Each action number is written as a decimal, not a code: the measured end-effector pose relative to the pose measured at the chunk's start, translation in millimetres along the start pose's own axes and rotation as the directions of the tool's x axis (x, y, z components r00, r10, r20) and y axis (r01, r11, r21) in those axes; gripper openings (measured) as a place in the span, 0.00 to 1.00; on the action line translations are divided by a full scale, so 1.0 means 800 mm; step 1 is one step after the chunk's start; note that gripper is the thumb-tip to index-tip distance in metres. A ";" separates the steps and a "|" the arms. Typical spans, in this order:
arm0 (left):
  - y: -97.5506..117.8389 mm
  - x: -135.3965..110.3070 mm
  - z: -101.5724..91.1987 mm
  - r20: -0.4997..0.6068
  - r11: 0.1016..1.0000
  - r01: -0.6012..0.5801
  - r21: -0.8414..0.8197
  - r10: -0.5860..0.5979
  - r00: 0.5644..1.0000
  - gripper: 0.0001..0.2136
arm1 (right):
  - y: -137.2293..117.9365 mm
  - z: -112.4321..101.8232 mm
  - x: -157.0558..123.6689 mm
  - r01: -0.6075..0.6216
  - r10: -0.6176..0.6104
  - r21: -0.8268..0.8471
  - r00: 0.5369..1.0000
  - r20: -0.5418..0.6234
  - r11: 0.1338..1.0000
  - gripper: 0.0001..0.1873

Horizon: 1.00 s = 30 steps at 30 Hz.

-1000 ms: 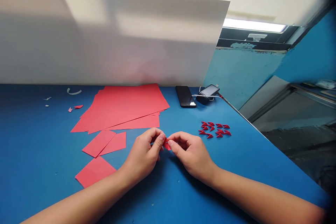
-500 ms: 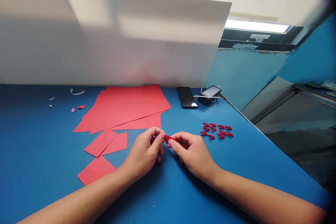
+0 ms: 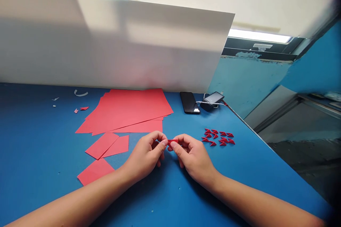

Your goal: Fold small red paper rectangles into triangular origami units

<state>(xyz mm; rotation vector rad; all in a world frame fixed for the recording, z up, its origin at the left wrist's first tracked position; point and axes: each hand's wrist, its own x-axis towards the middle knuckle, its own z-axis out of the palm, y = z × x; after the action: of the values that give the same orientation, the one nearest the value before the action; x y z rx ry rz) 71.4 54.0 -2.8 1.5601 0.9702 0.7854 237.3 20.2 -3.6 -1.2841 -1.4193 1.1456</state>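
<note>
left hand (image 3: 144, 156) and right hand (image 3: 193, 158) closed, pinching a small folded red paper strip (image 3: 172, 142) between them over the blue tabletop (image 3: 39, 149); cut red paper pieces (image 3: 102, 145) just left of the left hand, folded red triangles (image 3: 218, 137) to the right; farther off, loose red sheets (image 3: 128, 111), a black smartphone (image 3: 189, 102) and an upright white board (image 3: 106, 46)

I'm working right now at a blue-topped craft table (image 3: 39, 149) in a plain workroom, red paper sheets (image 3: 130, 110) at twelve o'clock, white board (image 3: 106, 46) beyond them, chipped blue-painted wall (image 3: 247, 85) at two o'clock.
</note>
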 end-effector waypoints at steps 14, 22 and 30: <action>0.006 -0.004 0.003 -0.036 1.000 0.007 0.000 -0.007 0.999 0.14 | -0.003 -0.003 0.005 0.077 -0.076 0.024 0.997 -0.033 0.997 0.14; 0.005 -0.002 0.002 -0.021 0.999 0.029 -0.025 -0.030 0.999 0.12 | -0.008 -0.003 0.005 0.060 -0.060 0.111 0.998 -0.009 0.992 0.11; 0.009 0.001 0.005 -0.059 0.991 0.053 -0.121 -0.061 0.996 0.11 | -0.007 -0.002 0.006 0.006 -0.004 0.100 1.000 -0.028 0.995 0.13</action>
<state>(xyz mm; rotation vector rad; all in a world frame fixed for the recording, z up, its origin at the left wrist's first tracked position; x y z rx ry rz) 76.6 52.0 3.3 1.4064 0.9911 0.8408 237.4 24.8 2.1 -1.2207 -1.3278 1.1765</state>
